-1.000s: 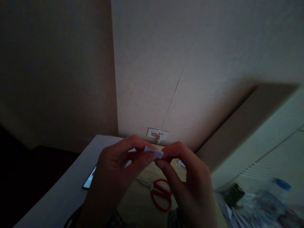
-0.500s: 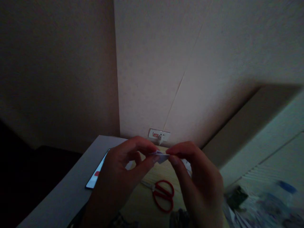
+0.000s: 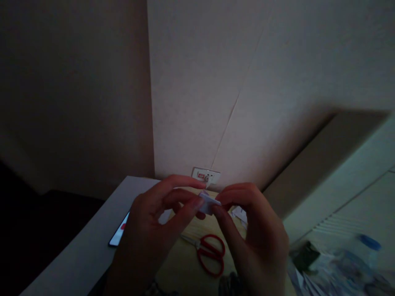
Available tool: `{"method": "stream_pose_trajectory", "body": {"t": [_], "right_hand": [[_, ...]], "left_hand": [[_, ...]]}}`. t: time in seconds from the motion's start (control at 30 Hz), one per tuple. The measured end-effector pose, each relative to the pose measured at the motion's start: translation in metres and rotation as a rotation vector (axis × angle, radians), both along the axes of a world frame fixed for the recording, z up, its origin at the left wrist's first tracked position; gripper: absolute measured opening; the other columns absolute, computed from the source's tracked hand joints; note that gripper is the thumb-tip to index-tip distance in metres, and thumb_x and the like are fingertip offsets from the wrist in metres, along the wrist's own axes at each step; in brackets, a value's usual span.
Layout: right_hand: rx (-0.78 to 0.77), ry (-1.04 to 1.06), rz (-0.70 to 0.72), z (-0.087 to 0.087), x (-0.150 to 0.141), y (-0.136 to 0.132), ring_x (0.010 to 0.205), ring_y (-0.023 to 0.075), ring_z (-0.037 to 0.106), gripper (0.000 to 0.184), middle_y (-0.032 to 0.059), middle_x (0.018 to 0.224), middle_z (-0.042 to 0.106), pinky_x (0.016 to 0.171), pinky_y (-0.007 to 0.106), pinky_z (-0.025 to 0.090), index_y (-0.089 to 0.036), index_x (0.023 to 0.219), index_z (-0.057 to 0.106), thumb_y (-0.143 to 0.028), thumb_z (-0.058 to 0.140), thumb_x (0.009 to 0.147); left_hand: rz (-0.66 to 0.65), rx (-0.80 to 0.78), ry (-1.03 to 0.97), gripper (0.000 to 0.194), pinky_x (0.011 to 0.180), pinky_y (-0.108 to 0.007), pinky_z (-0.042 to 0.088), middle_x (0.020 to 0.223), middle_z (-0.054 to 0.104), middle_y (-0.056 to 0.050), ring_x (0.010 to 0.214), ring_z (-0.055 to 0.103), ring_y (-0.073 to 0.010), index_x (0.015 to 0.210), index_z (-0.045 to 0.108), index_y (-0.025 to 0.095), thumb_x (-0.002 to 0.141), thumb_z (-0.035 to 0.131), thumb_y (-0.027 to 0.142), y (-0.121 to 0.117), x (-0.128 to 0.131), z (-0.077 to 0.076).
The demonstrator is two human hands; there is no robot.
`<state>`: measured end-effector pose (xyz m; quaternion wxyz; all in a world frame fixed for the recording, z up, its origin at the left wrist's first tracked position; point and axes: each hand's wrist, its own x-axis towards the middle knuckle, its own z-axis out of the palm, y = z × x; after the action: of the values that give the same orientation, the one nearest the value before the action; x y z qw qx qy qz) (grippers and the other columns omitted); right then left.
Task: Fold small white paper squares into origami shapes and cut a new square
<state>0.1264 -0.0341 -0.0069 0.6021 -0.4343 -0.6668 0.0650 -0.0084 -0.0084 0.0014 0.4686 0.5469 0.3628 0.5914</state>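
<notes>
Two bare hands meet over a wooden bench (image 3: 182, 269) in a dimly lit corner, a small folded piece of white paper (image 3: 207, 204) held in the air between their fingertips. The left hand (image 3: 157, 209) presses its thumb to the near face of the paper at one end, a fingertip showing just below the paper's edge, while its index finger stretches above, apart from the fold. The right hand (image 3: 254, 224) pinches the opposite end between thumb and fingers, its grip narrow and closed on the paper; the left grip, too, is narrow and holds the same piece.

Beneath the hands, a pair of scissors (image 3: 210, 252) with red handles lies on the bench, blades pointing left. White scraps (image 3: 240, 213) rest behind the right hand, partly hidden by it. To the left, a phone (image 3: 116, 237) with a lit screen lies on a white surface (image 3: 77, 250), partly covered by the left hand.

Behind, a plug (image 3: 207, 179) sits in a socket (image 3: 195, 172) low on the pale wall (image 3: 197, 90). At the lower right, a blue cap (image 3: 370, 242) and a dark green item (image 3: 306, 255) appear among blurred clutter.
</notes>
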Motion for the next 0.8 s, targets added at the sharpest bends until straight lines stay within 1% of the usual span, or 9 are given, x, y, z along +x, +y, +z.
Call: {"method": "stream_pose_trajectory", "body": {"t": [0.07, 0.2, 0.33, 0.5, 0.6, 0.7, 0.73, 0.8], "right_hand": [[-0.002, -0.002, -0.001, -0.0001, -0.0001, -0.0006, 0.077, 0.0101, 0.060, 0.018, -0.0052, 0.081, 0.063, 0.067, 0.021, 0.048, -0.025, 0.085, 0.061, -0.008, 0.063, 0.087], [-0.026, -0.002, -0.003, -0.0023, 0.0009, -0.0032, 0.077, 0.0104, 0.059, 0.017, -0.0052, 0.083, 0.063, 0.067, 0.021, 0.048, -0.027, 0.090, 0.062, -0.010, 0.063, 0.088], [-0.020, 0.005, 0.017, -0.0041, 0.0008, -0.0036, 0.079, 0.0103, 0.059, 0.018, -0.0051, 0.085, 0.063, 0.068, 0.021, 0.048, -0.027, 0.092, 0.061, -0.009, 0.062, 0.089], [0.027, 0.012, 0.042, -0.0034, -0.0016, -0.0007, 0.080, 0.0100, 0.058, 0.018, -0.0044, 0.085, 0.062, 0.069, 0.021, 0.048, -0.025, 0.090, 0.061, -0.007, 0.061, 0.089], [0.065, 0.024, 0.061, -0.0036, -0.0020, -0.0007, 0.081, 0.0089, 0.058, 0.018, -0.0043, 0.086, 0.061, 0.069, 0.020, 0.048, -0.024, 0.091, 0.062, -0.005, 0.060, 0.089], [0.085, 0.024, 0.077, -0.0044, -0.0014, -0.0019, 0.084, 0.0083, 0.059, 0.020, -0.0040, 0.088, 0.061, 0.072, 0.019, 0.048, -0.023, 0.092, 0.062, -0.004, 0.059, 0.089], [0.093, 0.022, 0.080, -0.0046, -0.0013, -0.0023, 0.084, 0.0082, 0.059, 0.020, -0.0039, 0.088, 0.061, 0.072, 0.019, 0.048, -0.023, 0.093, 0.062, -0.004, 0.058, 0.089], [0.110, 0.018, 0.085, -0.0050, -0.0014, -0.0026, 0.085, 0.0080, 0.059, 0.020, -0.0037, 0.089, 0.061, 0.073, 0.019, 0.048, -0.022, 0.093, 0.063, -0.003, 0.058, 0.089]], "left_hand": [[-0.011, 0.025, 0.008, 0.017, 0.055, -0.015, 0.049, 0.061, 0.073, 0.011, 0.054, 0.065, -0.0073, 0.080, 0.074, 0.031, 0.077, 0.069, 0.016, -0.0003, -0.0005, -0.0005], [-0.012, 0.078, 0.032, 0.017, 0.054, -0.014, 0.048, 0.064, 0.073, 0.012, 0.056, 0.065, -0.0069, 0.074, 0.072, 0.030, 0.076, 0.067, 0.014, 0.0008, -0.0025, -0.0020], [-0.007, 0.047, 0.045, 0.015, 0.052, -0.013, 0.046, 0.061, 0.071, 0.012, 0.054, 0.063, -0.0056, 0.070, 0.068, 0.028, 0.075, 0.067, 0.014, 0.0011, -0.0033, -0.0015], [-0.010, 0.032, 0.002, 0.014, 0.051, -0.011, 0.043, 0.056, 0.067, 0.012, 0.048, 0.056, -0.0039, 0.066, 0.069, 0.027, 0.072, 0.070, 0.014, -0.0006, -0.0014, -0.0005], [0.005, 0.025, -0.002, 0.015, 0.053, -0.011, 0.045, 0.052, 0.062, 0.013, 0.044, 0.050, -0.0038, 0.064, 0.069, 0.027, 0.071, 0.069, 0.014, -0.0017, -0.0005, -0.0008], [0.008, 0.010, 0.013, 0.013, 0.055, -0.014, 0.048, 0.046, 0.055, 0.012, 0.042, 0.048, -0.0055, 0.064, 0.069, 0.027, 0.072, 0.068, 0.016, -0.0033, -0.0006, -0.0002], [0.010, 0.002, 0.019, 0.013, 0.055, -0.014, 0.048, 0.046, 0.054, 0.012, 0.042, 0.048, -0.0058, 0.064, 0.069, 0.027, 0.072, 0.068, 0.017, -0.0040, -0.0007, 0.0003], [0.012, -0.007, 0.021, 0.013, 0.053, -0.013, 0.046, 0.049, 0.058, 0.011, 0.044, 0.050, -0.0053, 0.065, 0.069, 0.027, 0.072, 0.068, 0.016, -0.0050, -0.0008, 0.0012]]}}
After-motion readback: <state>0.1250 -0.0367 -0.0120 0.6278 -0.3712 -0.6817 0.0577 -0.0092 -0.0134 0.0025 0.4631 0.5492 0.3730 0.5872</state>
